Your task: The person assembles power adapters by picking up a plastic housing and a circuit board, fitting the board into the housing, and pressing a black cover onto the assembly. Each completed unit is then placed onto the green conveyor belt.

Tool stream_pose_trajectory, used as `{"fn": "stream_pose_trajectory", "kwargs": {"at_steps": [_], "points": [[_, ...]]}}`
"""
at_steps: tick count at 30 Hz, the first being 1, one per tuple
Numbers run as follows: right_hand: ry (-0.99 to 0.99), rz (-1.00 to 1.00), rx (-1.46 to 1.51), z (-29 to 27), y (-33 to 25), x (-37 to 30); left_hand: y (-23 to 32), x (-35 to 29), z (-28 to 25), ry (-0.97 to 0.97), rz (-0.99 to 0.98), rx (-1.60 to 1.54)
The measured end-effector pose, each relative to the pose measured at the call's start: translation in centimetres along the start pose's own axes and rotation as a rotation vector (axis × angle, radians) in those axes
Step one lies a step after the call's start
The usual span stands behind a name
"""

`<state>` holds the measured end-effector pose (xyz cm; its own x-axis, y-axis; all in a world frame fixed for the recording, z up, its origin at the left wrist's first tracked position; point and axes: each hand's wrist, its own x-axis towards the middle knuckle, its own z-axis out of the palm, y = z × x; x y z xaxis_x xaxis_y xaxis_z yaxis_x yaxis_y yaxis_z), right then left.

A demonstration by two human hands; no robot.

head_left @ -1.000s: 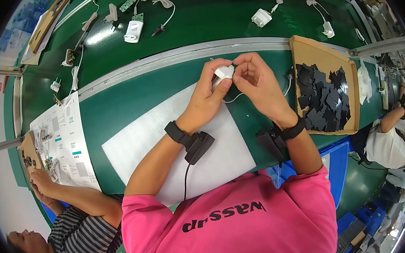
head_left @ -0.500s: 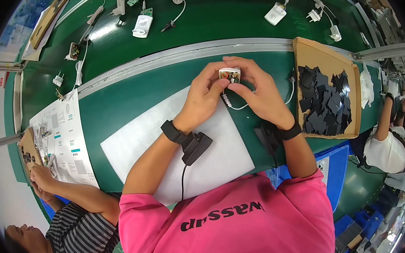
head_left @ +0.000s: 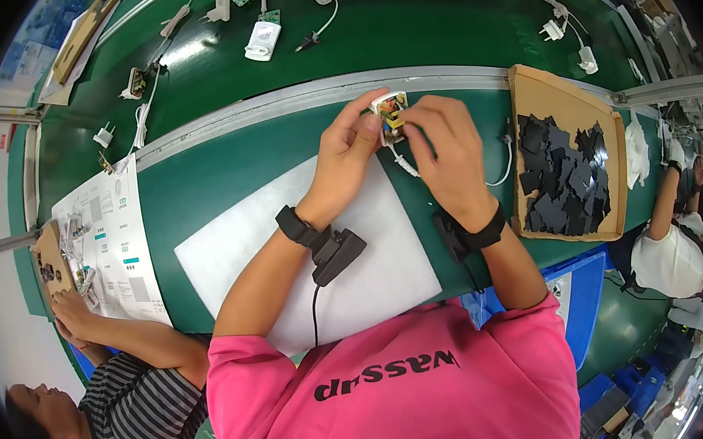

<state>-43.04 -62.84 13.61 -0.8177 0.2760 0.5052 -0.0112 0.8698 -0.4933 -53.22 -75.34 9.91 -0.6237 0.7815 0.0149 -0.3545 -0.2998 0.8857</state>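
Above the green bench I hold an opened white power adapter (head_left: 390,102), its circuit board with a yellow component exposed. My left hand (head_left: 346,152) grips the casing between thumb and fingers. The fingers of my right hand (head_left: 451,155) are pinched at the circuit board (head_left: 394,124) on the adapter's right side; the exact contact is partly hidden by the fingertips. A white cable (head_left: 406,167) with a ribbed strain relief runs from the adapter, passing behind my right hand. Below my hands lies a white foam sheet (head_left: 365,258).
A cardboard tray (head_left: 616,211) of black sheet pieces stands at right. Beyond the metal rail (head_left: 295,100), a green belt carries white adapters (head_left: 262,40) and cables. A co-worker's hand (head_left: 72,312) is at far left, by a printed sheet (head_left: 120,233). A blue bin (head_left: 584,311) sits right of me.
The adapter has tilted and shifted slightly up in my left hand. My right hand has moved from the casing to the board. Belt items drifted right; one white adapter left the view.
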Motion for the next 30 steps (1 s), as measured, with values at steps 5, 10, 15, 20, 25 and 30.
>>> {"fn": "stream_pose_trajectory", "kwargs": {"at_steps": [5,10,15,20,25,30], "points": [[-0.103,0.009,0.062,0.1,-2.0,-0.1,-0.1,0.2,-0.2,0.024,-0.032,-0.12],[-0.111,-0.031,0.047,0.5,-2.0,-0.3,0.4,0.2,0.1,0.055,-0.044,-0.099],[-0.203,-0.074,-0.04,0.6,-1.6,-0.6,0.3,0.3,0.3,0.072,-0.072,-0.151],[-0.268,-0.084,-0.171,0.1,-2.2,-0.7,0.1,0.5,0.4,0.078,-0.064,-0.134],[-0.24,-0.074,-0.194,0.2,-2.4,-1.1,0.4,0.4,1.1,0.084,-0.066,-0.197],[-0.104,-0.154,-0.003,-0.1,-2.0,-0.7,0.1,0.4,0.7,-0.002,-0.045,-0.153]]}}
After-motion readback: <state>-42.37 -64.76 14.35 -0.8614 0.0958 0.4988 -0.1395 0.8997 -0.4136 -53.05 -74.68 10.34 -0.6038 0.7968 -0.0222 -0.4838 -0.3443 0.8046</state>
